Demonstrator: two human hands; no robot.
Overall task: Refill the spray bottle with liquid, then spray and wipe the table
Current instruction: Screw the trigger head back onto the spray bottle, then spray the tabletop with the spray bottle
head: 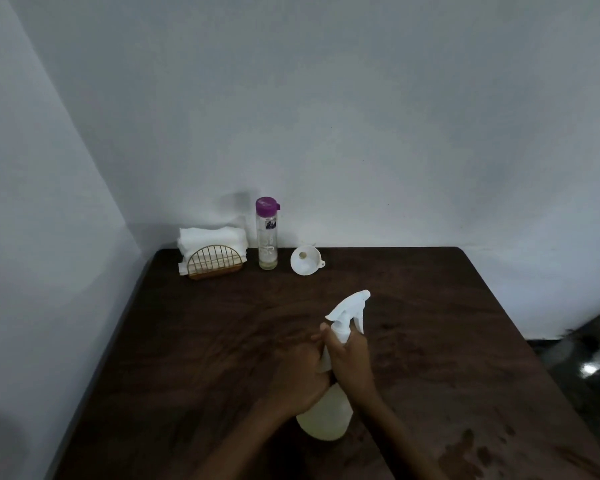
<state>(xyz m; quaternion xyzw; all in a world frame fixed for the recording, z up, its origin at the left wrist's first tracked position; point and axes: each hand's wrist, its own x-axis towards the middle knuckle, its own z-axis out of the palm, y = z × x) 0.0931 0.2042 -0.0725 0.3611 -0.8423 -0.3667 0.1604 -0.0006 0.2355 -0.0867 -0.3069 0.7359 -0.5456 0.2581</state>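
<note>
A white spray bottle stands on the dark wooden table, its trigger head pointing up and to the right. My left hand grips the bottle's upper body from the left. My right hand wraps around the neck just below the trigger head. At the back stands a clear bottle with a purple cap, nearly empty. A white funnel lies on its side next to it. White napkins sit in a gold wire holder at the back left.
The table stands in a corner, with walls behind and to the left. Wet patches mark the tabletop at the front right. Dark floor shows beyond the right edge.
</note>
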